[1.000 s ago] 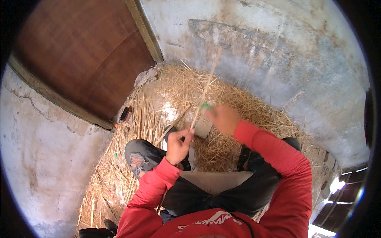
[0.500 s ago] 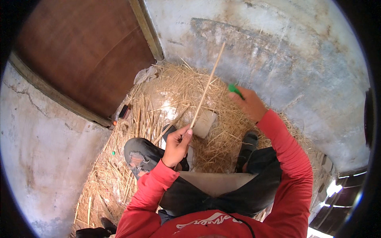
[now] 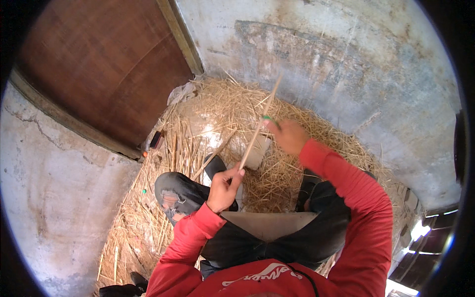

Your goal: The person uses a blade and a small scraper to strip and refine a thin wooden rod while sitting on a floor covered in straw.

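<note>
Far left, a brown wooden door point(image 3: 99, 64) in its frame meets a cracked concrete wall point(image 3: 54, 198); a small dark object point(image 3: 156, 139) lies at the sill, too small to identify. Straw point(image 3: 217, 114) is heaped across the floor from the door's foot over to the far grey wall point(image 3: 346, 64). Person seated, knees apart, torn dark trousers at the left knee point(image 3: 173, 193). Left hand point(image 3: 223, 189), just above that knee, has its fingers curled tight around the near end of a long pale stalk point(image 3: 257, 129), which slants up and away, its far tip against the wall. A pale block point(image 3: 258, 152) sits on the straw just behind the stalk. Right hand point(image 3: 288, 135), red sleeve extended, is closed around a small green-handled tool point(image 3: 268, 119) held against the stalk's middle; the fingers are wrapped, but whether a blade shows I cannot tell. Risks, as judged: the stalk is thin and held only at one end, so pressure from the tool could snap or split it off line. A slip along the stalk toward the near end would carry the tool at the left fingers or the knee beneath. Loose straw gives poor footing for the block, and a dropped tool would vanish in it.
</note>
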The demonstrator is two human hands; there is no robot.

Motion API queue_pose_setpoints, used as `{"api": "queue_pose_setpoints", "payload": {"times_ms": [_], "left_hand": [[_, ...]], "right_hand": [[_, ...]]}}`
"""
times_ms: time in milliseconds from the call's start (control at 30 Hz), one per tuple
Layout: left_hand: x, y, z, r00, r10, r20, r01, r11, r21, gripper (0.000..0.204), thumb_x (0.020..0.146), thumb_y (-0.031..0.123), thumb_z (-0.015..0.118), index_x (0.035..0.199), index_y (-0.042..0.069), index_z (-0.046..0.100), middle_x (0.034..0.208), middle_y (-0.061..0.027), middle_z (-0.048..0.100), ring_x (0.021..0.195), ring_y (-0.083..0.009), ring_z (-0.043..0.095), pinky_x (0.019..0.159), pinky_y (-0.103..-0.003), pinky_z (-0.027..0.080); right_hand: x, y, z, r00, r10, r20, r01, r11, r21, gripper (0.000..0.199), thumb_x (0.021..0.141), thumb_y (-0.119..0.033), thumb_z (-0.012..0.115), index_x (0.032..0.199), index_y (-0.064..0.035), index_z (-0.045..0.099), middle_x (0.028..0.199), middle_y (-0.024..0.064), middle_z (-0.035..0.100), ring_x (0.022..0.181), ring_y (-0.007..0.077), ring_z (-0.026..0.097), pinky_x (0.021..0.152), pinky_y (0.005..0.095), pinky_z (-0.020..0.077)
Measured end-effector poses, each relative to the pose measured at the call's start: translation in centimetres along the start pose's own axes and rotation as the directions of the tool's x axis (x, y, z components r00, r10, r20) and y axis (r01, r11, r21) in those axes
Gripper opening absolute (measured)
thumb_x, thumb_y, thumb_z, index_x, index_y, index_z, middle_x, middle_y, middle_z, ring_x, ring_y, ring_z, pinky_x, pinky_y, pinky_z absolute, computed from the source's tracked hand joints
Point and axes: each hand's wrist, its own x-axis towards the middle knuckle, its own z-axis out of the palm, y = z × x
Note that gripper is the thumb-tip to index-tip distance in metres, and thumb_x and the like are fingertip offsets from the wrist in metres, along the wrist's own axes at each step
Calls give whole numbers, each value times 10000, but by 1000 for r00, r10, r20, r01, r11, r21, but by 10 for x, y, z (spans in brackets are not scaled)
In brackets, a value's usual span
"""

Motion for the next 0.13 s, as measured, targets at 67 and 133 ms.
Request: {"api": "queue_pose_setpoints", "payload": {"times_ms": [67,133], "left_hand": [[-2,-3,1,999,40,-13,-41,999,-29,343,1001,179,600,1222,-82,617,1118,-139,697,982,-77,549,870,-245,465],[1,-5,4,995,91,-51,-95,993,-73,356,986,180,617,1248,-60,622,966,-69,725,920,-64,583,839,-207,452]], "right_hand": [[7,12,-1,998,-62,-21,63,997,36,780,978,-653,345,843,31,696,705,276,625,702,440,637,697,533,488],[-10,8,25,972,-229,-59,234,965,120,802,951,-703,365,924,14,723,643,232,617,624,382,648,669,540,484]]}}
